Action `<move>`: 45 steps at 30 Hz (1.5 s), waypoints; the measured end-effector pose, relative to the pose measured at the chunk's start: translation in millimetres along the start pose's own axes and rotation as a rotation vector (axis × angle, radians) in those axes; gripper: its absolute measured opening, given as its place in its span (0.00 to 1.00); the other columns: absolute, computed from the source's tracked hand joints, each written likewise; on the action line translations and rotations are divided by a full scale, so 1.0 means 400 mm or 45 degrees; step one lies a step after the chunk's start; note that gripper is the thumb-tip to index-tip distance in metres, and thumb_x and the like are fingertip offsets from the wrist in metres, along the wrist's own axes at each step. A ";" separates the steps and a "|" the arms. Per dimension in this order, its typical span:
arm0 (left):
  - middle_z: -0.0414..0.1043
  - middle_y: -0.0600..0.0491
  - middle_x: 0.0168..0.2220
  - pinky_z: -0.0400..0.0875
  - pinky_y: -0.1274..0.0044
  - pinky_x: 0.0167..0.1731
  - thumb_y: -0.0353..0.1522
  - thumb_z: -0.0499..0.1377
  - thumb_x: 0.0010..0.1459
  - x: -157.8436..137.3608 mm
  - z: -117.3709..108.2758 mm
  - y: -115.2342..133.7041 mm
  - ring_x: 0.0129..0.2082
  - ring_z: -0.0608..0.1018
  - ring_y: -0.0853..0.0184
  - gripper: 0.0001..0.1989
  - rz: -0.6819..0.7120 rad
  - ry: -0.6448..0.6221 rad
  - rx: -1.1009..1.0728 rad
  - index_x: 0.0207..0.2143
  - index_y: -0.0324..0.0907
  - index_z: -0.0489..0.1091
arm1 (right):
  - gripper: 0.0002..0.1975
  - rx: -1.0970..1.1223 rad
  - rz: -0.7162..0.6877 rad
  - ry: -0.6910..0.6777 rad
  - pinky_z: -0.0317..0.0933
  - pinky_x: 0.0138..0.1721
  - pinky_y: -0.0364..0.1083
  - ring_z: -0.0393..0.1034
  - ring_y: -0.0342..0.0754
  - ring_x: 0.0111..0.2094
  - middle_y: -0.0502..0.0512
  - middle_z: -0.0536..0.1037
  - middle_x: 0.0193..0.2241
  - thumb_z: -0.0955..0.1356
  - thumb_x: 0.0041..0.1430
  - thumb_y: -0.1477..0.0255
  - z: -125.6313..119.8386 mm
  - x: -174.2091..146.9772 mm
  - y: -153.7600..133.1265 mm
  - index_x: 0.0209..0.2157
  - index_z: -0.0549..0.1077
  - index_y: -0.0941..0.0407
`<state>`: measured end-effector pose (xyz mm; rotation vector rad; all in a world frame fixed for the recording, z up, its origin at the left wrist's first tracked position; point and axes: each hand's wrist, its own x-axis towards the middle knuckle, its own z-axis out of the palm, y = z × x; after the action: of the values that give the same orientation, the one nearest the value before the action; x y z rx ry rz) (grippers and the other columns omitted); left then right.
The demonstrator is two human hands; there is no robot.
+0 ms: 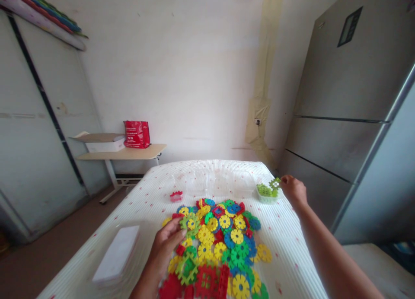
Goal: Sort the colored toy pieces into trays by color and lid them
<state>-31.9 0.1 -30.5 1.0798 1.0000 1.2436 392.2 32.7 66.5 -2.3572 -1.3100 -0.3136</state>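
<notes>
Here, two bare hands work over a counter (288,256) spread with a white ribbed cloth dotted with small red marks. The right hand (294,190), right of centre in the frame, pinches a light green square plastic lattice piece (276,183) between thumb and fingertips. That piece is at the upper right edge of a small clear plastic tub (268,200) filled with light green plastic pieces (264,189); whether it touches the others is too small to tell.

The left hand (166,243), at lower centre left, has its thumb and fingers closed on the left edge of a lime green notched plastic piece (185,224), which shows a yellow middle, at the left side of the pile. Whether that piece is lifted clear cannot be told.

The pile (212,248) fills the lower centre: yellow, green and blue slotted plastic discs overlap, with red square lattice pieces (206,281) at the bottom edge. Above it to the left stands a small clear tub of red plastic pieces (177,196), and clear plastic containers (228,181) line the far end. At lower left lies a white rectangular slab (117,252).
</notes>
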 end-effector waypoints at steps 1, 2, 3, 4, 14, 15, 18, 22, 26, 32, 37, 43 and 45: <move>0.75 0.49 0.39 0.67 0.79 0.35 0.35 0.63 0.43 0.000 0.000 0.000 0.37 0.75 0.64 0.25 0.002 -0.004 -0.002 0.45 0.37 0.66 | 0.12 0.013 -0.002 -0.005 0.49 0.24 0.40 0.69 0.46 0.29 0.56 0.77 0.28 0.60 0.51 0.70 -0.001 -0.003 -0.007 0.32 0.74 0.55; 0.74 0.49 0.39 0.67 0.78 0.35 0.35 0.63 0.43 -0.001 0.000 0.000 0.37 0.75 0.64 0.25 0.003 -0.006 -0.001 0.45 0.37 0.66 | 0.12 0.017 -0.006 -0.017 0.50 0.24 0.40 0.69 0.46 0.30 0.56 0.77 0.28 0.60 0.52 0.70 0.000 -0.006 -0.015 0.32 0.74 0.55; 0.74 0.48 0.39 0.67 0.78 0.35 0.35 0.63 0.44 -0.001 -0.001 0.000 0.37 0.75 0.64 0.25 0.005 -0.006 0.004 0.45 0.36 0.66 | 0.12 0.012 -0.010 -0.031 0.50 0.25 0.40 0.69 0.47 0.30 0.56 0.77 0.29 0.60 0.52 0.70 0.003 -0.010 -0.024 0.31 0.74 0.55; 0.74 0.48 0.39 0.67 0.78 0.35 0.36 0.63 0.44 -0.001 -0.002 -0.001 0.37 0.75 0.64 0.25 0.006 -0.004 0.011 0.45 0.36 0.66 | 0.12 0.001 -0.011 -0.044 0.51 0.25 0.40 0.70 0.47 0.31 0.57 0.77 0.29 0.60 0.52 0.70 0.006 -0.015 -0.032 0.31 0.73 0.55; 0.75 0.47 0.39 0.68 0.78 0.34 0.36 0.64 0.42 0.000 -0.004 -0.003 0.36 0.76 0.63 0.27 0.005 0.006 0.023 0.46 0.36 0.66 | 0.13 -0.089 0.037 -0.120 0.58 0.28 0.44 0.72 0.53 0.33 0.62 0.77 0.33 0.59 0.54 0.73 0.041 -0.049 -0.084 0.36 0.73 0.56; 0.75 0.48 0.39 0.68 0.78 0.34 0.36 0.64 0.42 0.000 -0.003 -0.002 0.36 0.76 0.63 0.27 0.005 0.006 0.026 0.46 0.36 0.66 | 0.13 -0.095 0.033 -0.125 0.58 0.28 0.44 0.72 0.53 0.33 0.63 0.77 0.33 0.59 0.54 0.73 0.043 -0.052 -0.087 0.36 0.72 0.56; 0.75 0.49 0.38 0.68 0.79 0.34 0.36 0.64 0.42 0.002 -0.004 -0.005 0.36 0.76 0.64 0.26 0.014 0.000 0.030 0.45 0.37 0.66 | 0.14 -0.123 0.018 -0.130 0.59 0.29 0.45 0.72 0.53 0.34 0.63 0.77 0.33 0.57 0.55 0.74 0.046 -0.064 -0.094 0.37 0.72 0.57; 0.76 0.50 0.37 0.68 0.80 0.33 0.36 0.64 0.42 0.005 -0.007 -0.009 0.36 0.76 0.65 0.25 0.012 0.003 0.029 0.45 0.38 0.67 | 0.14 -0.117 0.031 -0.149 0.58 0.28 0.45 0.72 0.54 0.33 0.62 0.77 0.33 0.58 0.55 0.74 0.038 -0.071 -0.092 0.37 0.72 0.56; 0.75 0.49 0.37 0.68 0.80 0.33 0.36 0.64 0.43 0.002 -0.005 -0.006 0.35 0.76 0.65 0.25 0.016 0.006 0.026 0.45 0.38 0.67 | 0.12 0.036 0.080 -0.040 0.57 0.27 0.44 0.71 0.53 0.32 0.60 0.77 0.31 0.59 0.53 0.70 0.003 -0.057 -0.071 0.33 0.72 0.55; 0.75 0.53 0.32 0.68 0.79 0.32 0.37 0.65 0.41 -0.010 0.017 0.006 0.34 0.76 0.65 0.25 0.000 0.001 -0.021 0.43 0.39 0.67 | 0.09 0.899 -0.309 -0.051 0.58 0.29 0.42 0.68 0.45 0.27 0.52 0.75 0.25 0.63 0.49 0.68 -0.056 -0.154 -0.155 0.27 0.71 0.57; 0.73 0.55 0.26 0.68 0.79 0.28 0.37 0.66 0.39 -0.017 0.032 0.010 0.28 0.75 0.66 0.26 0.004 0.021 -0.040 0.42 0.39 0.67 | 0.16 1.208 -0.790 -0.740 0.57 0.26 0.39 0.65 0.41 0.27 0.50 0.74 0.32 0.68 0.45 0.68 -0.034 -0.378 -0.328 0.39 0.71 0.55; 0.75 0.52 0.32 0.69 0.77 0.33 0.36 0.65 0.40 -0.021 0.035 0.021 0.32 0.76 0.65 0.24 0.024 -0.025 -0.082 0.42 0.39 0.67 | 0.05 1.239 -0.761 -0.769 0.50 0.22 0.38 0.57 0.38 0.22 0.44 0.64 0.20 0.66 0.45 0.75 0.018 -0.491 -0.424 0.29 0.69 0.56; 0.75 0.50 0.34 0.69 0.78 0.32 0.35 0.64 0.41 -0.021 0.035 0.023 0.31 0.76 0.65 0.23 0.028 -0.055 -0.088 0.42 0.39 0.67 | 0.02 1.319 -0.712 -0.750 0.48 0.22 0.38 0.54 0.38 0.22 0.43 0.61 0.19 0.65 0.46 0.75 0.025 -0.489 -0.433 0.26 0.67 0.56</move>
<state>-21.0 -9.1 -18.7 1.0619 0.9085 1.2588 141.8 -29.1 24.9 -1.1983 -1.7710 0.7900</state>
